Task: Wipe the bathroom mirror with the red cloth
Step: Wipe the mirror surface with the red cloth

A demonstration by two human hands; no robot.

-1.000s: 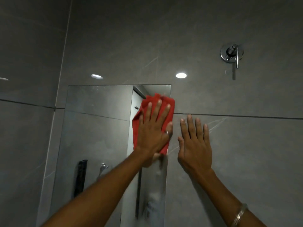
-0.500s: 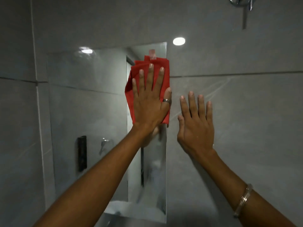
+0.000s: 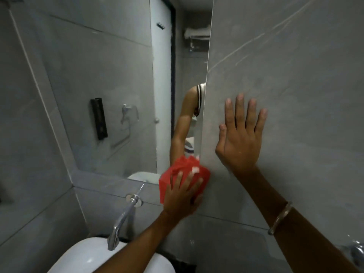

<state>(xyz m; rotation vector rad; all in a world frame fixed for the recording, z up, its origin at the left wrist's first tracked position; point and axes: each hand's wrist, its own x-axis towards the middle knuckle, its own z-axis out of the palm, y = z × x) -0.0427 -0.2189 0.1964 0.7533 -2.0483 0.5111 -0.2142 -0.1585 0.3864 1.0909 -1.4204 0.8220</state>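
Note:
The bathroom mirror (image 3: 110,79) hangs on the grey tiled wall, filling the upper left and middle of the head view. My left hand (image 3: 182,196) presses the red cloth (image 3: 178,171) flat against the mirror's bottom right corner, where the cloth overlaps the lower edge onto the tile. My right hand (image 3: 241,134) lies flat with fingers spread on the tile just right of the mirror's edge, holding nothing. A bracelet sits on my right wrist. The mirror reflects my arm, a doorway and wall fittings.
A chrome tap (image 3: 123,219) juts from the wall below the mirror, over a white basin (image 3: 82,257) at the bottom. Grey tile wall (image 3: 295,66) extends to the right. A chrome fitting (image 3: 354,251) shows at the lower right edge.
My left hand has slid the red cloth from the mirror's top right corner down to its bottom right corner. The view has tilted downward, bringing tap and basin into sight. My right hand stays on the tile.

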